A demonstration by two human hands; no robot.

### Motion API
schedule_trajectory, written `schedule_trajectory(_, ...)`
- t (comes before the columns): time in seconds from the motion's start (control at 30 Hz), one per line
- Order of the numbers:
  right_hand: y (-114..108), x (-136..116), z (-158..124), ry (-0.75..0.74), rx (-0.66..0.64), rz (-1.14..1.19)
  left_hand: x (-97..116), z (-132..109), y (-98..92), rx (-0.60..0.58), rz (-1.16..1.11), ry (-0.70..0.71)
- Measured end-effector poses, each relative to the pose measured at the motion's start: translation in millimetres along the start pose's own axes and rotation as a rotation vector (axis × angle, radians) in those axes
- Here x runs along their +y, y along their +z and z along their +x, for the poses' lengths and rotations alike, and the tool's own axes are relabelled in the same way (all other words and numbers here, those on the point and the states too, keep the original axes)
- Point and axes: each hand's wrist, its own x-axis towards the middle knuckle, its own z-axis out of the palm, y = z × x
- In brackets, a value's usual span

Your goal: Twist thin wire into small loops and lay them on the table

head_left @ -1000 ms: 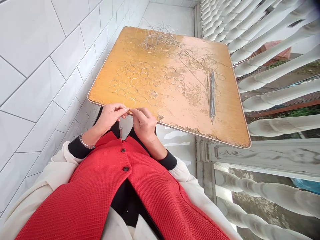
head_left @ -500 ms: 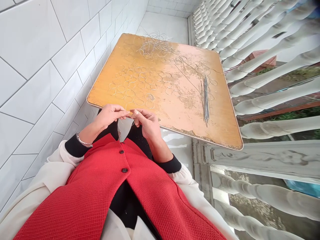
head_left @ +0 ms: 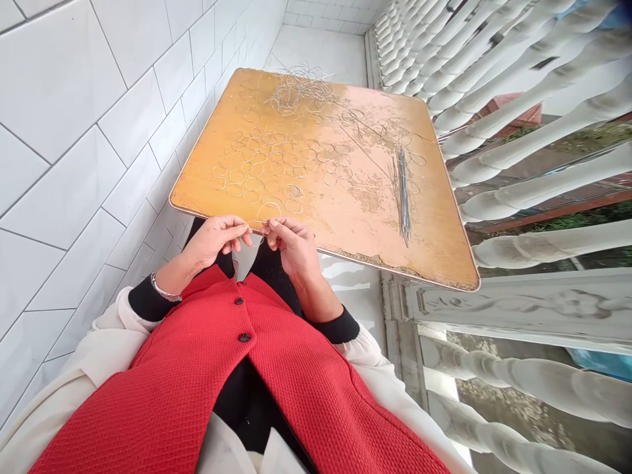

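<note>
Just off the table's near edge, my left hand [head_left: 215, 238] pinches a thin wire [head_left: 257, 231] between thumb and forefinger. Close to its right, my right hand [head_left: 294, 249] is also closed in a pinch on the wire. A curved bit of wire dips below the fingertips. A wire loop [head_left: 269, 203] shows just above my right fingertips; whether it is joined to the held wire, I cannot tell. Beyond my hands, several wire rings [head_left: 254, 168] lie spread over the left half of the worn wooden table [head_left: 360, 227].
A tangled heap of wire [head_left: 303, 91] sits at the table's far edge. On the right lies a bundle of straight wires [head_left: 403, 197], with loose wires [head_left: 363, 128] beyond it. White tiled wall [head_left: 111, 158] borders the left, a white balustrade [head_left: 523, 250] the right.
My fingertips have drawn slightly apart, showing more of the wire between them. My left hand has dropped a little, and a loop now shows above my right fingertips.
</note>
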Motion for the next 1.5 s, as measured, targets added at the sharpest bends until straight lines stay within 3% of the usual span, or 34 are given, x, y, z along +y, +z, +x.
schedule_trajectory(0.3, 1.8, -7.1, 7.8, -0.097, -0.105, -0.071, 1.9, -3.0, 5.7, 0.020, 0.033, -0.035)
schedule_trajectory(0.7, 6.8, -3.0, 13.4, -0.132, -0.125, -0.109, 1.9, -5.7, 12.5, 0.078, -0.024, 0.018)
schedule_trajectory(1.23, 8.3, -7.2, 11.8, -0.146, -0.001, -0.122, -14.9, -9.2, 14.3, -0.120, -0.271, -0.138)
schedule_trajectory(1.5, 7.5, -1.9, 13.9, -0.134, -0.050, -0.118, -8.7, -6.9, 13.1, -0.078, -0.365, -0.098)
